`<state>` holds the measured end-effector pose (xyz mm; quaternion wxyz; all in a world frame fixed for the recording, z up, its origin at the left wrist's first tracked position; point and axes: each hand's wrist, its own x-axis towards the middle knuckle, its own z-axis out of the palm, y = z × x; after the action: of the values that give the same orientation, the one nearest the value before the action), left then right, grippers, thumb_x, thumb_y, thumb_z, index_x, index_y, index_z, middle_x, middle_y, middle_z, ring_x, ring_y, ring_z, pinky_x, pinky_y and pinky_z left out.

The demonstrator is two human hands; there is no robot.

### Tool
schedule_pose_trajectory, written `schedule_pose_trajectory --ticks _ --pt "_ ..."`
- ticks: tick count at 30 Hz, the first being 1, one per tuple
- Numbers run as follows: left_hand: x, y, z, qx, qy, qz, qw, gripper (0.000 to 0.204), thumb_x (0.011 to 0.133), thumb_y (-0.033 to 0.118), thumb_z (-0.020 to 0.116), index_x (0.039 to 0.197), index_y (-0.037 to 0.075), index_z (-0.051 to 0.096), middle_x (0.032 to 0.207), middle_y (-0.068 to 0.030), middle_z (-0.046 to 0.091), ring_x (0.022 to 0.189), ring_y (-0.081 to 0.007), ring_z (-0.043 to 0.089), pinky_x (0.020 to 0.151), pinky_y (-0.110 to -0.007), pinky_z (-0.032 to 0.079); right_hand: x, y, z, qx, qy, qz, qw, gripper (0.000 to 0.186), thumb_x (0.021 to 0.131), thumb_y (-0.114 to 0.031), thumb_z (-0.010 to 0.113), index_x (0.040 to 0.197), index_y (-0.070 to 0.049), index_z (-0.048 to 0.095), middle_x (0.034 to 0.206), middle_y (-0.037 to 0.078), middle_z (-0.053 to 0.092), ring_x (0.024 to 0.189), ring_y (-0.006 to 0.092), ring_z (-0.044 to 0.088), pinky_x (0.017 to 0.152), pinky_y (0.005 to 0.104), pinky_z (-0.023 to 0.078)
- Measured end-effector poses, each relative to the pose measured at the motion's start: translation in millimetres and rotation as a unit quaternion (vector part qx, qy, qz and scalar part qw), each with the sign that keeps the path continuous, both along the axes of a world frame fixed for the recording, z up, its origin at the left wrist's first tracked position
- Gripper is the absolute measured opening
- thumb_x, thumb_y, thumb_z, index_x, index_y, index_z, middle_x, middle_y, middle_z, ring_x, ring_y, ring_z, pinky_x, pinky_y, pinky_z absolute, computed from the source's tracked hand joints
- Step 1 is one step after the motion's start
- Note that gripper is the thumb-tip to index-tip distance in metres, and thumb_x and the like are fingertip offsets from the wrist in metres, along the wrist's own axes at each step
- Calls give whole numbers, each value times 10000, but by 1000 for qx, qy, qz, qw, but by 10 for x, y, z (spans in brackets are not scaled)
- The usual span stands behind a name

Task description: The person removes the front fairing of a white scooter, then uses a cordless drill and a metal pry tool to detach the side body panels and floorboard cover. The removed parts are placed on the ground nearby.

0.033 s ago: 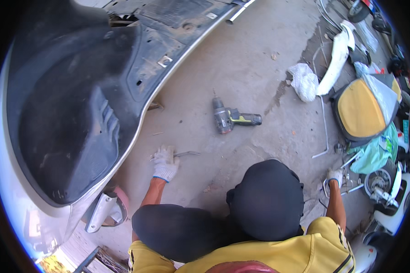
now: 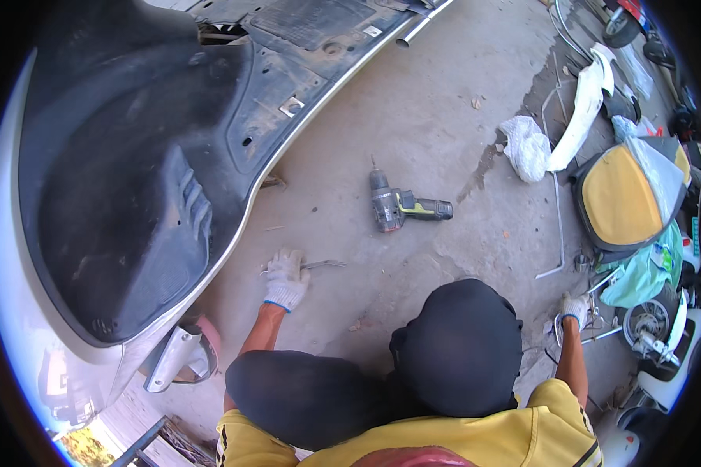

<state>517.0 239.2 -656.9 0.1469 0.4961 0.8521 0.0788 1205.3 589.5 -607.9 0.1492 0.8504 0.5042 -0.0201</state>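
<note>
My left hand [image 2: 287,282], in a white knit glove, is down at the concrete floor beside the edge of the vehicle body. Its fingers are closed round a few thin grey metal rods [image 2: 325,265], whose ends stick out to the right. Far to the right, my right hand [image 2: 575,308], gloved alike, reaches down among bent metal bars [image 2: 602,336] and small parts. Its fingers are too small and partly hidden to show any grip. A cordless drill [image 2: 405,208] with a bit fitted lies on its side ahead, touched by neither hand.
A pale vehicle body with a black liner [image 2: 125,210] fills the left. Below it stands a round bucket [image 2: 209,342] with a silver part inside. Along the right lie a white plastic panel [image 2: 580,109], crumpled bubble wrap [image 2: 526,148], a yellow-black seat [image 2: 619,202], a green bag [image 2: 646,268] and a wheel [image 2: 648,321].
The whole view has shifted slightly. My right hand seems to have moved a little among the metal parts; my left hand stays on the rods.
</note>
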Motion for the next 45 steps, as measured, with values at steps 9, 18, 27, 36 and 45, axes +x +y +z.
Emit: schedule_pose_trajectory --ticks 9,18,27,36,45 --pt "53 203 285 -69 -63 -40 995 290 952 277 635 1095 24 646 1083 -215 670 1010 -407 671 887 -539 530 -2802 -460 184 4 404 515 756 554 853 -143 806 1373 -63 631 1334 223 660 1208 442 652 1039 508 527" --pt "253 573 990 -165 -256 124 944 359 988 386 602 1110 50 639 868 -155 681 800 -279 681 753 -435 531 -4467 -683 185 -95 458 702 537 627 838 -245 826 1394 -67 599 1335 185 660 1241 405 626 1030 535 515" --pt "559 872 1703 -46 -463 300 833 339 990 354 629 1097 32 648 867 -94 687 814 -171 691 721 -357 531 -4536 -929 217 -297 541 556 556 682 880 -382 805 1449 -71 592 1378 208 641 1295 419 591 1086 532 488" --pt "414 1073 1623 -133 -372 245 885 328 989 343 635 1094 34 668 940 -101 702 846 -181 664 775 -377 538 -4553 -528 201 -18 426 670 607 752 770 -161 836 1457 -61 548 1440 187 576 1361 404 540 1110 583 424" --pt "673 926 1416 -6 -516 324 793 280 996 262 686 1143 23 685 942 -68 710 839 -159 706 746 -343 609 -4351 -367 -36 -33 324 676 661 746 772 -215 858 1445 -68 573 1458 190 588 1346 415 558 1083 562 458"
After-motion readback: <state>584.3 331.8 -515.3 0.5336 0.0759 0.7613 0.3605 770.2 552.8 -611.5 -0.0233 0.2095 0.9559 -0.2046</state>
